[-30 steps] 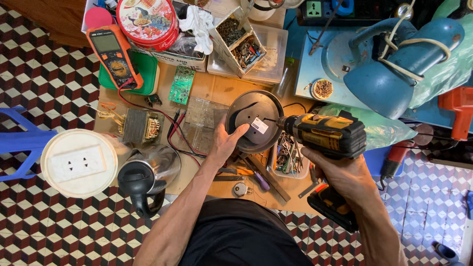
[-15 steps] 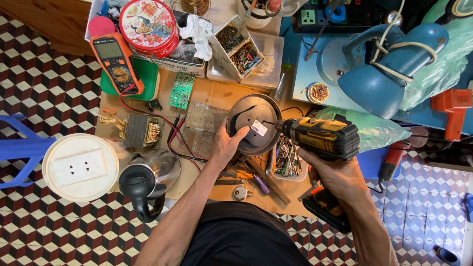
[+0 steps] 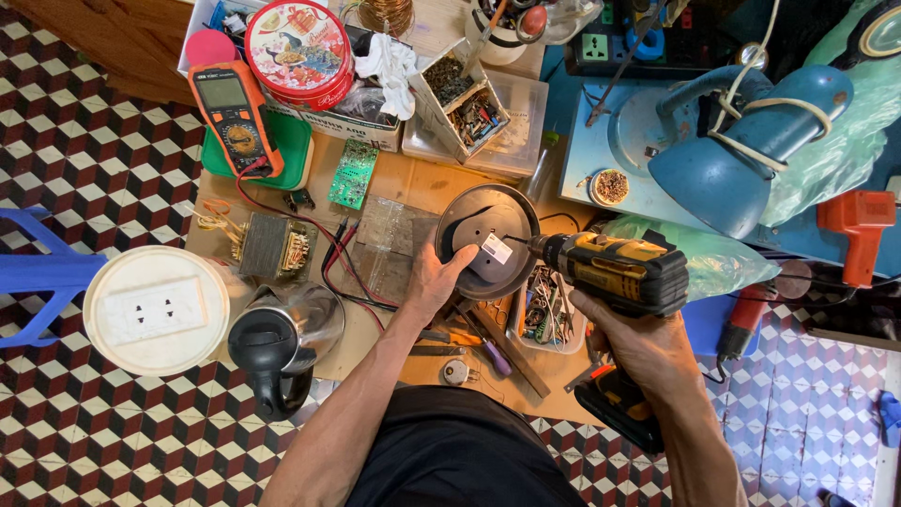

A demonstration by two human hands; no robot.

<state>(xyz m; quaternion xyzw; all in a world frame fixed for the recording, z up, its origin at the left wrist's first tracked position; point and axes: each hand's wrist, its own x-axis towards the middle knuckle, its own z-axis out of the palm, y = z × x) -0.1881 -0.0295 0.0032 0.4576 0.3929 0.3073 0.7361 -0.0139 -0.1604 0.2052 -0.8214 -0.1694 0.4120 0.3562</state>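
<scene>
My right hand [image 3: 631, 340] grips a yellow and black cordless drill [image 3: 610, 270], its bit pointing left at the middle of a round grey metal base plate [image 3: 488, 235] with a white label. My left hand [image 3: 434, 280] holds the plate's lower left edge, tilting it up off the cardboard-covered table [image 3: 404, 183]. A black and steel kettle body [image 3: 282, 338] lies to the left of my left arm.
An orange multimeter [image 3: 235, 113] with red and black leads, a green circuit board [image 3: 354, 174], a transformer [image 3: 270, 246], a round red tin [image 3: 298, 42], parts boxes [image 3: 465, 99], a blue lamp [image 3: 741, 160], a white socket reel [image 3: 155, 310], screwdrivers [image 3: 479, 343].
The view has shifted slightly; both hands, the drill and the plate keep the same pose, the bit staying at the plate's middle.
</scene>
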